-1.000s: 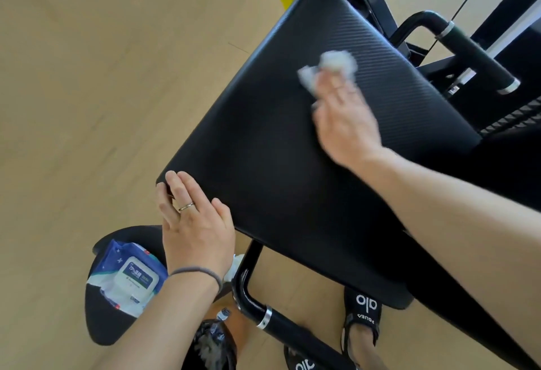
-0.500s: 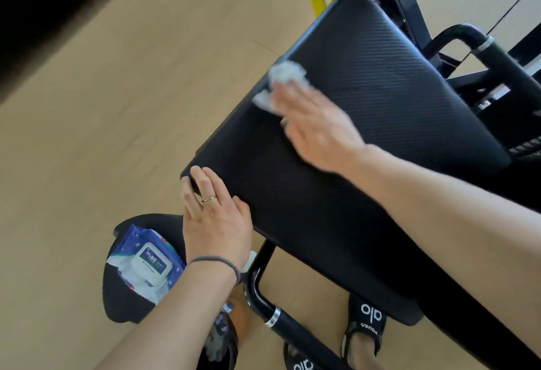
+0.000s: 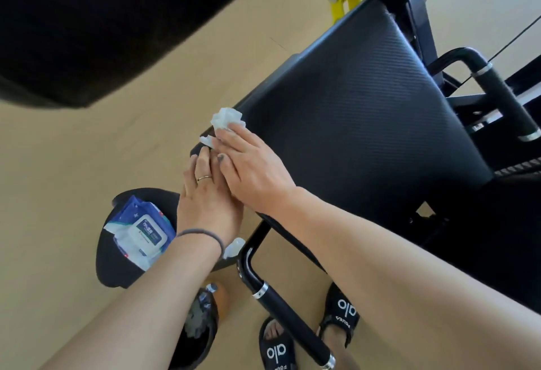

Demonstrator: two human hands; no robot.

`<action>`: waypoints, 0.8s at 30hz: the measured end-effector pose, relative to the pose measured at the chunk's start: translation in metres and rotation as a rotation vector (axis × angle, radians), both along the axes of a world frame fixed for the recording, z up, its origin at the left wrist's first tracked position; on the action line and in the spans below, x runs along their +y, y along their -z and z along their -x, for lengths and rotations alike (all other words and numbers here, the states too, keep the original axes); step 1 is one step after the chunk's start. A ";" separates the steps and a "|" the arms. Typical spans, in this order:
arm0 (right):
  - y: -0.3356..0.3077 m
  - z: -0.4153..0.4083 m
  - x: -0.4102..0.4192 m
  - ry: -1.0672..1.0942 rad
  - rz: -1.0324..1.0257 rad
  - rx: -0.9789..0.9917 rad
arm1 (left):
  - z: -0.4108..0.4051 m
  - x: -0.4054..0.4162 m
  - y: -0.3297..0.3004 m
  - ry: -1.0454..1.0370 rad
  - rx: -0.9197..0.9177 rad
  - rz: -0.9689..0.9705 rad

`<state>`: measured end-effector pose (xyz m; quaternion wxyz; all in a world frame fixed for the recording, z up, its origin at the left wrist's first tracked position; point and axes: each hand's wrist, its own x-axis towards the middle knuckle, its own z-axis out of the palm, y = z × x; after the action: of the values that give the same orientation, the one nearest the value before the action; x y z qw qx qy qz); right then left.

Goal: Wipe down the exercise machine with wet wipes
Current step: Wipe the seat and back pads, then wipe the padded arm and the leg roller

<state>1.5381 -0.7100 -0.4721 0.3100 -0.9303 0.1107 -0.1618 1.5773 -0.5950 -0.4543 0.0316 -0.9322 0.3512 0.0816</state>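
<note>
The wet wipe (image 3: 225, 119), crumpled, sits at the seat pad (image 3: 360, 123)'s nine-o'clock edge, pressed under the right hand (image 3: 251, 164)'s flattened, together fingers; the left hand (image 3: 206, 202) lies flat at six o'clock, touching.

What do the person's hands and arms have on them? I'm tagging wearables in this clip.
Both forearms are bare, no sleeves and no gloves. The left hand wears a thin metallic ring on one finger and a dark elastic band around the wrist. The right hand shows no jewellery; its thumbnail has dark polish.
</note>
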 end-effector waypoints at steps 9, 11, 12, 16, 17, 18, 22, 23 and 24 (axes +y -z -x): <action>-0.063 0.034 0.062 0.540 -1.111 0.399 | 0.032 0.028 -0.066 -0.820 1.116 0.638; -0.080 0.034 0.075 0.644 -1.412 0.498 | 0.031 0.034 -0.078 -0.822 1.081 0.699; -0.089 0.035 0.081 0.667 -1.513 0.482 | 0.029 0.039 -0.083 -0.787 1.005 0.686; -0.127 0.040 0.093 0.647 -1.600 0.415 | 0.023 0.066 -0.121 -0.634 0.982 0.640; -0.137 0.042 0.096 0.645 -1.598 0.415 | 0.022 0.072 -0.132 -0.618 0.991 0.618; -0.148 0.043 0.099 0.646 -1.613 0.412 | 0.022 0.079 -0.144 -0.608 0.989 0.587; -0.185 0.047 0.114 0.640 -1.719 0.447 | 0.025 0.103 -0.184 -0.597 0.978 0.513; -0.193 0.048 0.118 0.631 -1.705 0.446 | 0.024 0.109 -0.193 -0.595 0.961 0.497; -0.202 0.047 0.122 0.626 -1.690 0.438 | 0.023 0.113 -0.203 -0.595 0.931 0.482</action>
<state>1.4908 -0.5882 -0.2701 0.7995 -0.3329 0.4943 0.0758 1.5545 -0.4820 -0.2517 -0.3620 -0.8377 0.0606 0.4045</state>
